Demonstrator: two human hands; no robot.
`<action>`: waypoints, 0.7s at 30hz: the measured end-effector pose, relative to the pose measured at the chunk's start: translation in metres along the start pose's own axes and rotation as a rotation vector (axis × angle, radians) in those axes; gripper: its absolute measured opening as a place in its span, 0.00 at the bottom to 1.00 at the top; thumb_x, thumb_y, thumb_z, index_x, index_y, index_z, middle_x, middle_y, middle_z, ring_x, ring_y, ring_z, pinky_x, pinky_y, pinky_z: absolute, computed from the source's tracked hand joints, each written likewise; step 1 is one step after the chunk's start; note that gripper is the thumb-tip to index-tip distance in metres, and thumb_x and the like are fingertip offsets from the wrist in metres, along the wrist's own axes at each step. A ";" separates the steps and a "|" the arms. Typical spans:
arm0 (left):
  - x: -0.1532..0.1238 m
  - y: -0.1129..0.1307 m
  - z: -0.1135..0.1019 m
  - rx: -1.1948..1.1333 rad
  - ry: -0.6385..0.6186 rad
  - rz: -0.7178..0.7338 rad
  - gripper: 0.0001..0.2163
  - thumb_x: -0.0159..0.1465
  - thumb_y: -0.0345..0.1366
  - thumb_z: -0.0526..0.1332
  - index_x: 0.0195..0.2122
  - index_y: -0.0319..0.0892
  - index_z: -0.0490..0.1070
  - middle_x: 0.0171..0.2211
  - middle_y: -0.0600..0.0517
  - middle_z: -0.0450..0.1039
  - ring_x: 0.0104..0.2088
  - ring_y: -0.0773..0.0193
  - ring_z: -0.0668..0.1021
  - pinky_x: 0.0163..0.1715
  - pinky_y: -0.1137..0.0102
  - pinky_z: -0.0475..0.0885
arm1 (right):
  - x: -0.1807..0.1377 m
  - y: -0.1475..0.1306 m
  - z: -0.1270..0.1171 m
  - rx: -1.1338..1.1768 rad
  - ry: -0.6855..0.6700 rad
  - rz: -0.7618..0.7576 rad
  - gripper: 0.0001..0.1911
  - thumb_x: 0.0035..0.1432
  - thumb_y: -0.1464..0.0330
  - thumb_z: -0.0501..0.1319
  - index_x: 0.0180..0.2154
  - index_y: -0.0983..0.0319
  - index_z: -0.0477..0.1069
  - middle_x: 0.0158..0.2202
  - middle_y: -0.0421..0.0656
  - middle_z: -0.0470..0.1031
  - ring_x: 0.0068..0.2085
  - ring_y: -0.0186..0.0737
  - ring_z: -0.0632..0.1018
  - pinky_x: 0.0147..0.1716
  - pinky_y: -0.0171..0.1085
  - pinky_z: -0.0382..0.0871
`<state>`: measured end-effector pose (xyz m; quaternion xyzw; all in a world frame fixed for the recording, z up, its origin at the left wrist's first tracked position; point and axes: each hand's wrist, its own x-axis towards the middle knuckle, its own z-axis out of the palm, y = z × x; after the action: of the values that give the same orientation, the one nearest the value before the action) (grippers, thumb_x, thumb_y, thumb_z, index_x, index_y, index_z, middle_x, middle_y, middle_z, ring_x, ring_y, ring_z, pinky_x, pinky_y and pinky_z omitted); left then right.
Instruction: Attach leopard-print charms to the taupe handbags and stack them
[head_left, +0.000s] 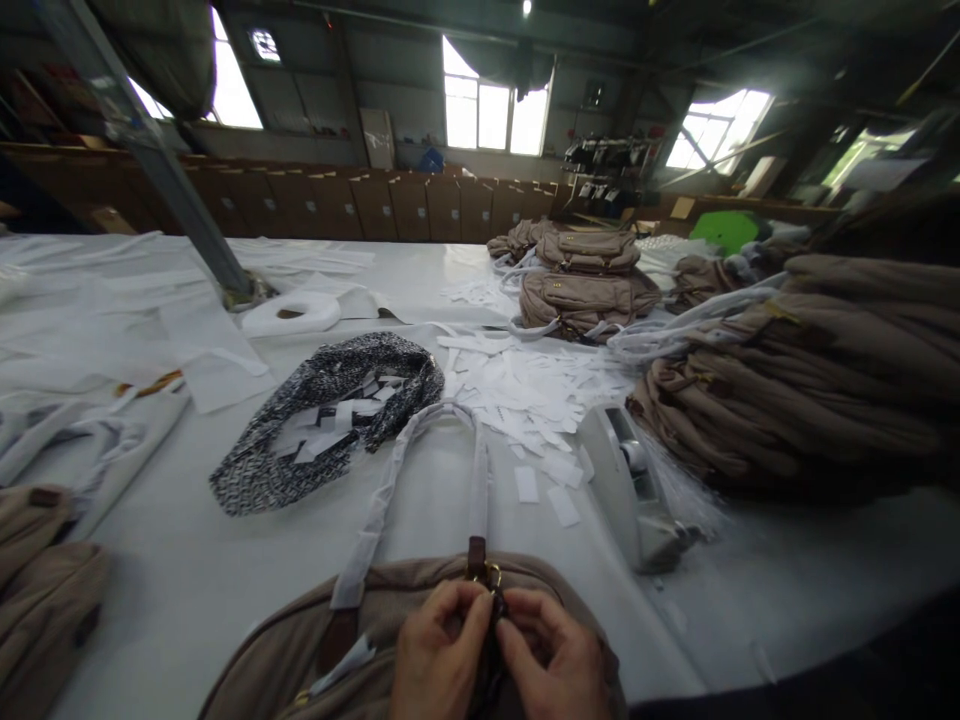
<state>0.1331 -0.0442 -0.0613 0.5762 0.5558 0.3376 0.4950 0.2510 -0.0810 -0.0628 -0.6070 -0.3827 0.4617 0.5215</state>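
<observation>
A brown fabric bag [277,645] lies at the near edge of the table. My left hand [441,645] and my right hand [553,650] meet over its top, thumbs and fingers pinched together. Between them is a small dark strap-like piece [496,606], just below a gold metal ring [493,575]; its exact kind is partly hidden by my fingers. The bag's handle [382,500], wrapped in white material, loops away from me and ends in brown tabs [477,555]. A white strip [346,664] lies on the bag left of my hands.
A grey tape dispenser [634,490] stands to the right. Beyond the handle are a black-and-white woven bag [281,485] holding paper pieces and many scattered white slips [517,385]. Brown bags pile up at right [795,400]; others lie at left [49,610]. A metal post [176,185] rises back left.
</observation>
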 end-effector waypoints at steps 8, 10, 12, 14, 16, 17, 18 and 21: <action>-0.004 -0.003 0.002 0.150 0.050 0.113 0.11 0.60 0.40 0.56 0.25 0.41 0.71 0.25 0.53 0.69 0.26 0.64 0.73 0.27 0.73 0.67 | 0.003 -0.002 -0.006 -0.048 -0.056 0.047 0.13 0.49 0.63 0.63 0.35 0.64 0.73 0.31 0.49 0.80 0.31 0.43 0.80 0.31 0.34 0.74; -0.004 -0.001 0.002 0.155 0.039 0.121 0.11 0.61 0.40 0.56 0.25 0.41 0.71 0.25 0.52 0.69 0.27 0.64 0.73 0.28 0.73 0.67 | 0.002 -0.005 -0.006 -0.078 -0.069 0.015 0.11 0.50 0.64 0.62 0.35 0.63 0.73 0.31 0.48 0.79 0.30 0.42 0.80 0.31 0.34 0.73; -0.004 -0.001 0.002 0.139 0.043 0.111 0.11 0.61 0.40 0.56 0.26 0.41 0.71 0.25 0.52 0.70 0.27 0.63 0.74 0.29 0.72 0.68 | 0.001 -0.006 -0.005 -0.106 -0.053 -0.025 0.11 0.50 0.64 0.61 0.35 0.62 0.74 0.30 0.47 0.79 0.29 0.42 0.79 0.31 0.34 0.73; -0.005 -0.002 0.002 0.098 0.043 0.093 0.10 0.61 0.40 0.56 0.28 0.41 0.72 0.27 0.52 0.71 0.30 0.63 0.75 0.32 0.72 0.69 | -0.001 -0.006 -0.005 -0.155 -0.035 -0.054 0.10 0.51 0.63 0.60 0.34 0.61 0.75 0.29 0.45 0.79 0.29 0.42 0.79 0.30 0.33 0.73; -0.005 -0.003 0.003 0.054 0.032 0.083 0.10 0.61 0.40 0.56 0.29 0.42 0.72 0.28 0.52 0.72 0.32 0.62 0.75 0.34 0.72 0.69 | 0.000 -0.006 -0.006 -0.212 -0.032 -0.080 0.10 0.53 0.62 0.59 0.33 0.60 0.76 0.28 0.44 0.78 0.31 0.43 0.79 0.32 0.33 0.72; -0.006 -0.004 0.003 0.039 0.027 0.084 0.10 0.62 0.40 0.56 0.30 0.42 0.72 0.29 0.52 0.73 0.33 0.62 0.76 0.34 0.72 0.69 | 0.001 -0.006 -0.008 -0.234 -0.043 -0.078 0.11 0.54 0.61 0.59 0.32 0.60 0.77 0.28 0.44 0.78 0.31 0.43 0.78 0.33 0.34 0.72; -0.006 -0.005 0.004 0.031 0.022 0.088 0.10 0.62 0.40 0.55 0.29 0.42 0.72 0.29 0.52 0.73 0.33 0.62 0.76 0.35 0.72 0.69 | 0.003 -0.006 -0.009 -0.243 -0.061 -0.059 0.12 0.54 0.60 0.58 0.32 0.60 0.77 0.28 0.45 0.78 0.31 0.43 0.78 0.32 0.34 0.72; -0.005 -0.005 0.006 0.037 0.021 0.104 0.10 0.62 0.38 0.54 0.30 0.43 0.73 0.31 0.51 0.74 0.34 0.61 0.76 0.36 0.71 0.69 | 0.011 -0.006 -0.012 -0.159 -0.110 0.082 0.15 0.54 0.59 0.59 0.37 0.64 0.75 0.28 0.46 0.78 0.26 0.39 0.77 0.27 0.33 0.70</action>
<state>0.1364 -0.0512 -0.0671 0.6098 0.5367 0.3585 0.4600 0.2654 -0.0730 -0.0587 -0.6354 -0.4211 0.4835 0.4302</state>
